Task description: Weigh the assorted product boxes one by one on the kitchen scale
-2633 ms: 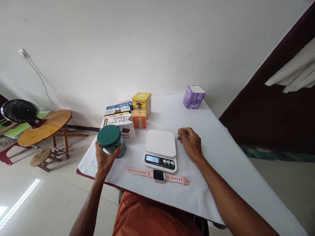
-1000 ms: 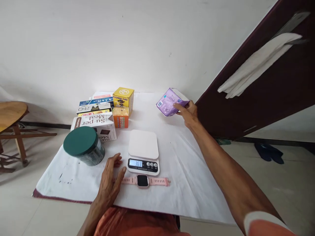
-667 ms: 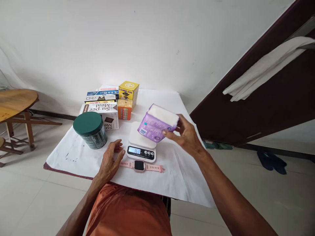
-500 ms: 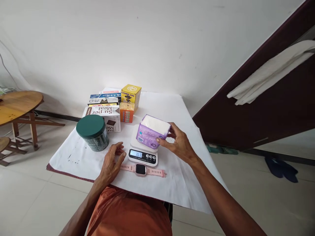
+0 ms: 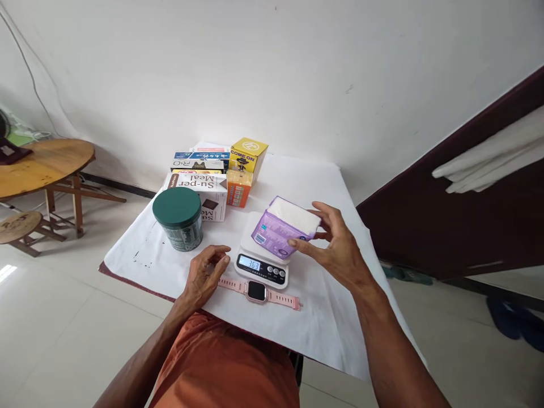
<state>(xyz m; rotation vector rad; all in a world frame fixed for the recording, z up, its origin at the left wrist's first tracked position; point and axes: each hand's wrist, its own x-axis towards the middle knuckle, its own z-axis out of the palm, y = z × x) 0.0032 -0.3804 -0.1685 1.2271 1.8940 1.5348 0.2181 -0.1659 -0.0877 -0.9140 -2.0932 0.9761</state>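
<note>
A purple-wrapped pack of tissues point(image 5: 283, 229) with a white top sits on the white kitchen scale point(image 5: 260, 271), whose display reads 363. My right hand point(image 5: 335, 243) is at the pack's right end, thumb against the front face and fingers around the far side; how firmly they press is partly hidden. To the left of the scale, my left hand point(image 5: 207, 275) rests over the cloth with curved fingers apart and nothing in them. In front of the scale lies a smartwatch point(image 5: 256, 291) with a pink strap, its left end beside my left hand.
A tub with a green lid point(image 5: 177, 206) stands left of the scale. Behind it are a white Su-per Meal box point(image 5: 216, 195), other flat boxes, an orange box point(image 5: 238, 190) and a yellow box point(image 5: 255, 153). White cloth point(image 5: 331, 334) covers the table.
The view has shifted, so everything appears further right. My right hand's fingers look more spread at the pack's end. The pack stays on the scale, and the display still reads 363.
</note>
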